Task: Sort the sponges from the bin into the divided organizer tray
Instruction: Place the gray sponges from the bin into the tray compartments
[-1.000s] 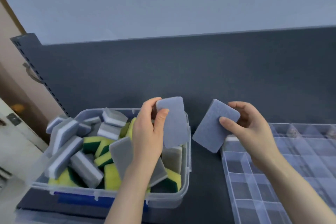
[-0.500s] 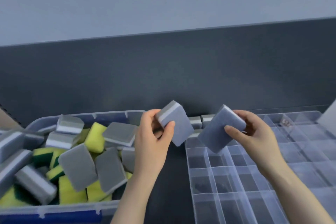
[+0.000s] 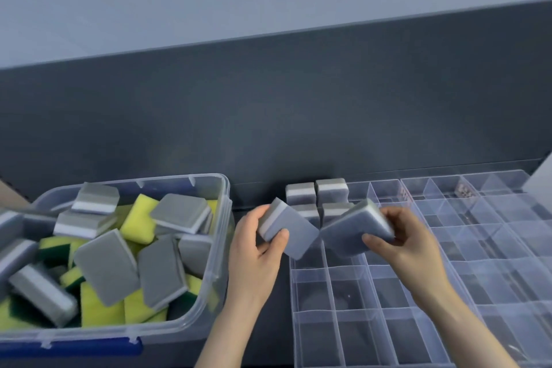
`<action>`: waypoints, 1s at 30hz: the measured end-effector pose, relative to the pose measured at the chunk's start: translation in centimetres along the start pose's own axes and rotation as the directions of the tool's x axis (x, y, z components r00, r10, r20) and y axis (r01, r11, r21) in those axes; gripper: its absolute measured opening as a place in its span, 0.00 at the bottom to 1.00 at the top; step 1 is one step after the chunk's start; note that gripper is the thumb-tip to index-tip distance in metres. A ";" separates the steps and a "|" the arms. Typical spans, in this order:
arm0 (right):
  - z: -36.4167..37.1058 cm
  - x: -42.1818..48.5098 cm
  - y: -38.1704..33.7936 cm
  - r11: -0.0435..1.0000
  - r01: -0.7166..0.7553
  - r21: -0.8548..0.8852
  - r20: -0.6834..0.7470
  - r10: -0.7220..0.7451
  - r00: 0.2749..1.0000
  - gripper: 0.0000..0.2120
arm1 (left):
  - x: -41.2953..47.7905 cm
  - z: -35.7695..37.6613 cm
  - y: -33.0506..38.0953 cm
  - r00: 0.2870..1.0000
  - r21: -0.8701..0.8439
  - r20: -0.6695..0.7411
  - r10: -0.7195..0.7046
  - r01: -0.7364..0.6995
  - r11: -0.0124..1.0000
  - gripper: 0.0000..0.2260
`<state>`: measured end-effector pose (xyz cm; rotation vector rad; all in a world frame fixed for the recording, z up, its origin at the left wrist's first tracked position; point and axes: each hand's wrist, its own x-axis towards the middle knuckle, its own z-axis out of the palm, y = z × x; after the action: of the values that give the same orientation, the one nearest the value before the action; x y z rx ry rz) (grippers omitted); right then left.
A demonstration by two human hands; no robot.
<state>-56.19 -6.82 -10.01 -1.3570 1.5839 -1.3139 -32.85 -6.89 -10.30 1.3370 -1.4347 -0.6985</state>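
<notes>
Shifting right from the bin (image 3: 220,248), left hand (image 3: 254,254) and right hand (image 3: 410,245), fingers (image 3: 280,236) curled, are gripping left sponge (image 3: 291,230) and right sponge (image 3: 352,228) above far-left cells of the organizer tray (image 3: 358,334), where colliding corners are risking a jam.

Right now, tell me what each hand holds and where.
Left hand: one grey sponge, by its left end. Right hand: a second grey sponge, by its right end.

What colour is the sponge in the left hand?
The sponge is grey with a white layer along its edge, clearest in the head view.
</notes>
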 end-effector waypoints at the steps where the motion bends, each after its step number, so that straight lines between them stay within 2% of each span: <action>1: 0.0 -0.1 0.3 1.000 -0.003 0.000 0.002 0.003 1.000 0.17 | -0.1 0.2 -0.1 1.000 0.016 0.003 -0.003 0.002 1.000 0.18; 9: -0.8 -0.5 1.8 0.994 0.048 -0.098 0.037 -0.045 0.998 0.22 | -0.8 1.4 -1.3 0.996 0.156 0.082 -0.036 0.023 0.987 0.21; 14: -1.4 -0.2 1.1 0.963 0.141 -0.228 0.160 -0.106 0.981 0.25 | 0.4 0.6 -1.2 0.975 0.301 0.218 0.043 -0.109 0.947 0.21; 18: -1.5 1.2 -0.1 0.891 0.227 -0.394 0.331 -0.093 0.939 0.22 | 1.9 0.7 -0.4 0.929 0.392 0.367 0.059 -0.211 0.895 0.18; 21: -1.5 2.0 -0.9 0.831 0.320 -0.454 0.452 -0.094 0.887 0.20 | 2.5 1.1 0.0 0.908 0.430 0.413 0.064 -0.257 0.866 0.17; 26: -1.0 2.8 -1.3 0.768 0.389 -0.509 0.521 -0.084 0.849 0.11 | 3.1 1.4 -0.2 0.899 0.480 0.438 0.002 -0.236 0.845 0.17; 30: 0.4 2.9 -0.5 0.729 0.385 -0.566 0.556 -0.007 0.831 0.07 | 2.9 2.2 -0.7 0.870 0.531 0.488 -0.074 -0.228 0.817 0.16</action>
<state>-56.40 -9.70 -9.26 -2.1589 1.5751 -0.3626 -34.27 -10.25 -10.84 1.6089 -2.2382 -0.5885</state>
